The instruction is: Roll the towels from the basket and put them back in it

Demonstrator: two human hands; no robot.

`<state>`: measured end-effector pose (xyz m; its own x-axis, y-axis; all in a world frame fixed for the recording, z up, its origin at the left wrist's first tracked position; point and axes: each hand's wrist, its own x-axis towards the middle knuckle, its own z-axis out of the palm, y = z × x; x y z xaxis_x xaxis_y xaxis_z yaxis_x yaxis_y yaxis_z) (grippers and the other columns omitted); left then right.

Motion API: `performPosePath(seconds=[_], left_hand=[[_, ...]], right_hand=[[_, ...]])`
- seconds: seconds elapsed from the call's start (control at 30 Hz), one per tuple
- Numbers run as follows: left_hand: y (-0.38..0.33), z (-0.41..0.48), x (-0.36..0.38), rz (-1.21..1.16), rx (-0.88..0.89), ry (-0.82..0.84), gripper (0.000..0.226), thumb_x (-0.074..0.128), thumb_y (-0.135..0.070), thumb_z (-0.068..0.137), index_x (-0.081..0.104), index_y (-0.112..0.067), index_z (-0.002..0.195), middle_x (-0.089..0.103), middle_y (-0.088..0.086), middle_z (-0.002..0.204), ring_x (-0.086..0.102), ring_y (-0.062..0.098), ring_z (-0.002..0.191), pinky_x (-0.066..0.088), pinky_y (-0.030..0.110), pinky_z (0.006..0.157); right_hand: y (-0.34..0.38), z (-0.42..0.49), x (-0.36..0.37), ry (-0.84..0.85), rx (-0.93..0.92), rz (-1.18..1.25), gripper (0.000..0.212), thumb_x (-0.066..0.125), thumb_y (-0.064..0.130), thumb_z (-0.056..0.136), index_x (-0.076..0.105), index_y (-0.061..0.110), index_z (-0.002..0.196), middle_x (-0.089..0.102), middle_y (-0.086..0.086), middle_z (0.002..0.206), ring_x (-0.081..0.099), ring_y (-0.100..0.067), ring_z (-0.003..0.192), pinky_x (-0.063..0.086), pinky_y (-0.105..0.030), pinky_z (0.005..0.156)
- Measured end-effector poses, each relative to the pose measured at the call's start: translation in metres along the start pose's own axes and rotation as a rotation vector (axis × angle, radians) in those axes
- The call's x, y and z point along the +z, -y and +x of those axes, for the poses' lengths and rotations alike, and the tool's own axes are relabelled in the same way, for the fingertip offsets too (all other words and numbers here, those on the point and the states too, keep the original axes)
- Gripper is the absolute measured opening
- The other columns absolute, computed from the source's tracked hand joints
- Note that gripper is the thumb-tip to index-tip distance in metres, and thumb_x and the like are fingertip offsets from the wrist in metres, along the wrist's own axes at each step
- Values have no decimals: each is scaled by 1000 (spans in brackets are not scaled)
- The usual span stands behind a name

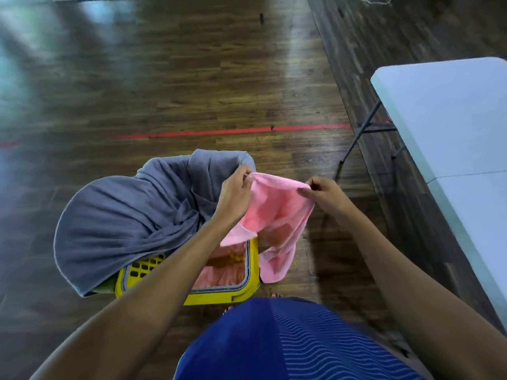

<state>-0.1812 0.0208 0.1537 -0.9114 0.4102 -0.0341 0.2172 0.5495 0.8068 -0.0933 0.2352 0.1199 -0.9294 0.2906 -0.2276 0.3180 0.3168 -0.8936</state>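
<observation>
Holding a pink towel (277, 212) by its top edge, we pinch one corner with our left hand (237, 192) and the other with our right hand (325, 194), fingers curled tight on the cloth. It hangs over the right side of the yellow laundry basket (249, 286) on the wooden floor (164, 86). A grey towel (126, 220) drapes over the basket's left and far rims. A white folding table (450, 116) stands at right.
</observation>
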Motion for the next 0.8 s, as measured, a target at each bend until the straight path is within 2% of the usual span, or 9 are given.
performPosePath(seconds=[0.13, 0.27, 0.4, 0.5, 0.53, 0.6, 0.67, 0.73, 0.8], left_hand=[[-46, 22, -2, 31, 142, 133, 16, 44, -11, 95, 60, -14, 92, 64, -4, 88, 57, 12, 85, 41, 23, 73], [-70, 36, -3, 115, 188, 177, 13, 50, -15, 90, 62, -17, 86, 65, -4, 86, 59, 16, 88, 46, 32, 82], [-65, 39, -19, 91, 218, 259, 12, 67, -26, 85, 67, -14, 87, 65, -10, 79, 57, 4, 77, 44, 22, 71], [-45, 40, -33, 155, 271, 357, 7, 68, -16, 79, 67, -10, 83, 62, -7, 73, 52, 3, 66, 42, 28, 66], [-37, 41, -37, 170, 260, 341, 2, 68, -12, 79, 66, -10, 79, 60, -7, 70, 51, 3, 64, 38, 28, 64], [-24, 41, -46, 203, 231, 250, 21, 68, -10, 82, 60, -20, 66, 55, -10, 63, 48, -3, 59, 33, 24, 62], [-15, 41, -53, 210, 229, 163, 25, 66, -12, 86, 59, -21, 64, 58, -5, 63, 49, -2, 59, 32, 23, 62], [-13, 42, -56, 202, 221, 43, 13, 59, -11, 89, 68, -12, 79, 67, 1, 76, 57, 9, 71, 37, 27, 67], [-14, 44, -52, 217, 228, -49, 22, 49, -10, 89, 69, -12, 95, 71, 1, 92, 61, 16, 86, 41, 27, 75]], right_hand=[[29, 2, 12, 90, -107, 77, 22, 72, 16, 86, 59, 0, 91, 58, -7, 84, 54, -17, 75, 45, -27, 69], [62, 6, 16, 54, -182, 183, 28, 68, 18, 87, 60, -6, 100, 61, -27, 95, 58, -23, 82, 48, -39, 77], [71, 4, 9, 33, -257, 174, 39, 66, 29, 85, 51, -7, 85, 47, -9, 75, 44, -18, 71, 35, -31, 63], [71, 1, -3, -31, -279, 147, 31, 62, 23, 93, 50, -3, 82, 44, -3, 72, 42, -14, 66, 33, -22, 57], [71, 0, -8, -70, -287, 121, 27, 61, 22, 95, 51, -1, 83, 45, 0, 71, 43, -10, 66, 33, -19, 58], [68, 1, -19, -144, -290, 82, 24, 59, 21, 96, 52, 2, 82, 45, 8, 70, 42, -6, 66, 34, -20, 59], [63, 3, -27, -184, -266, 77, 26, 59, 23, 96, 51, 3, 81, 43, 9, 68, 41, -6, 65, 33, -22, 60], [58, 3, -30, -205, -242, 74, 30, 59, 27, 96, 49, 3, 81, 43, 5, 69, 40, -8, 65, 32, -25, 60], [56, 2, -29, -244, -223, 102, 30, 60, 26, 95, 49, 2, 80, 43, 1, 69, 40, -8, 63, 32, -27, 61]])
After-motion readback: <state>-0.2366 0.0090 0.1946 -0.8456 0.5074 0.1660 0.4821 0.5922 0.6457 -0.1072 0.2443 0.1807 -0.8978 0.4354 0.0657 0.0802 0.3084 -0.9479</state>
